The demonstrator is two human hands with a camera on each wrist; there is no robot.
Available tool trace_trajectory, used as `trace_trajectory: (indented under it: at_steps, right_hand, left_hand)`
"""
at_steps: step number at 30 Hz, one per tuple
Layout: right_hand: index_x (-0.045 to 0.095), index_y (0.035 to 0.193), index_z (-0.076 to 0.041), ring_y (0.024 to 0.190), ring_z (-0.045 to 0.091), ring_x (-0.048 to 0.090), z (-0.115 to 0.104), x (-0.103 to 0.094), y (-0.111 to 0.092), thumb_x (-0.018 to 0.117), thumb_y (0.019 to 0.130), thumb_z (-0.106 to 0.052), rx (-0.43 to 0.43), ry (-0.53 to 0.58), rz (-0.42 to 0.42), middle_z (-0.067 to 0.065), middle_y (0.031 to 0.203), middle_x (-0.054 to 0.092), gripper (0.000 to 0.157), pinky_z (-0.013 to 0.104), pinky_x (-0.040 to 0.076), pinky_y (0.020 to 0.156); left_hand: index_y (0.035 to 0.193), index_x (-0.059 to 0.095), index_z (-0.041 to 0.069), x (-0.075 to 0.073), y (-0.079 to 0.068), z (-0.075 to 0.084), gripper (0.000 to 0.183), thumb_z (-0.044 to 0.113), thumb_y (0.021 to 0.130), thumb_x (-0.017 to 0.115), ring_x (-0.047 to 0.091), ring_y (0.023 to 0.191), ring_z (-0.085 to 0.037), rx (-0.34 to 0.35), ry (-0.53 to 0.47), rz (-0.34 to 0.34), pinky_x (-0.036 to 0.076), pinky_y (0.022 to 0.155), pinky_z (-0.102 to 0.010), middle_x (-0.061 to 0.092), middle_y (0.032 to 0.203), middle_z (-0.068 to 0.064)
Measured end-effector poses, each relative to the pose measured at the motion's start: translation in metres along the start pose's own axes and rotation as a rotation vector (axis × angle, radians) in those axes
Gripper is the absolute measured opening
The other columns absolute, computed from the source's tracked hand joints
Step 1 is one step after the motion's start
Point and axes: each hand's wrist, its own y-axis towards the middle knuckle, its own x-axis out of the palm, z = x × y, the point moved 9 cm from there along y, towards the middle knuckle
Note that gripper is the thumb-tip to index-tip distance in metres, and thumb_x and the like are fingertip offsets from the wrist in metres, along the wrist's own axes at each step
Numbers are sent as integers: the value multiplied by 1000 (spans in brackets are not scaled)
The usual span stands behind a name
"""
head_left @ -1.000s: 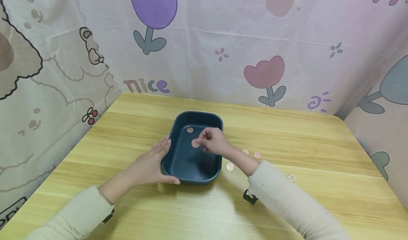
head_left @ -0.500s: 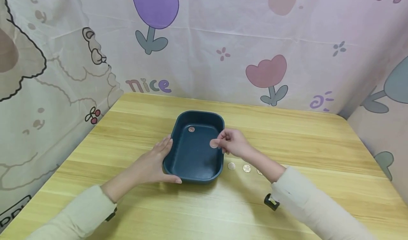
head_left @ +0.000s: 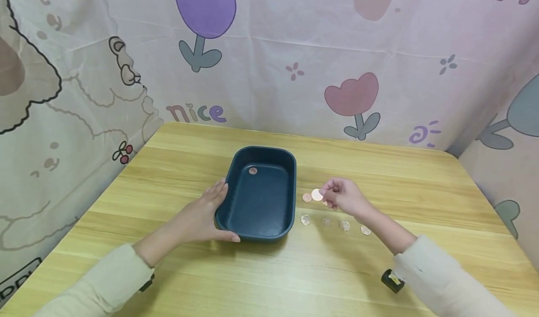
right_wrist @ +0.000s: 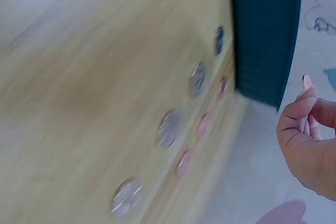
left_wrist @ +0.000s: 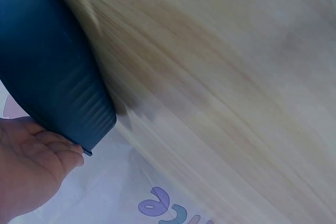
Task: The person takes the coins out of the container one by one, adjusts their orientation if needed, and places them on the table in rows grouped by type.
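Observation:
My left hand (head_left: 198, 216) holds a dark blue rectangular box (head_left: 258, 237) at its near left corner. Its fingers lie against the left wall and the thumb along the near rim; in the left wrist view the fingertips (left_wrist: 76, 153) reach the rim. Thumb and fingers of my right hand (head_left: 346, 197) pinch a copper-coloured coin (head_left: 317, 195), raised over the table to the right of the box. On the box floor, by the far left corner, lies a single copper coin (head_left: 252, 171).
Silver-coloured coins (head_left: 344, 225) form a row on the wooden table (head_left: 261, 279), right of the box. Behind them runs a row of copper coins (right_wrist: 203, 127), partly hidden by the right hand in the head view. A printed cloth (head_left: 269, 92) hangs behind the table.
Still pinching the copper coin, my right hand has moved right, from over the box to above the table coins. The left hand keeps its hold and the box stays put.

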Motion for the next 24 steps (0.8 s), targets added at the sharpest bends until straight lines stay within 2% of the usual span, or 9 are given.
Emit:
trace_trajectory:
  at_steps: [9,15,24]
  right_hand:
    - [55,95,9,60,7,51,27,-34,-14,54,91,-7,51,-37,56,4,71,57,17,23,49,56]
    - [54,96,9,60,6,51,45,-50,-20,53,92,-9,81,-71,82,4,74,58,18,22,49,56]
    - [53,99,10,62,6,54,75,-68,-28,50,93,-8,151,-98,75,6,78,60,20,21,50,58]
  left_hand:
    - [141,26,-10,-1,0,0,121,69,60,70,28,135,-47,2,1,13,41,97,-57,19,151,-26]
    - [141,26,-10,-1,0,1,121,68,60,71,28,134,-47,3,4,13,41,97,-57,19,151,-26]
    - [142,26,-9,-1,0,1,122,70,59,70,29,134,-48,-7,10,10,41,96,-58,19,151,-26]
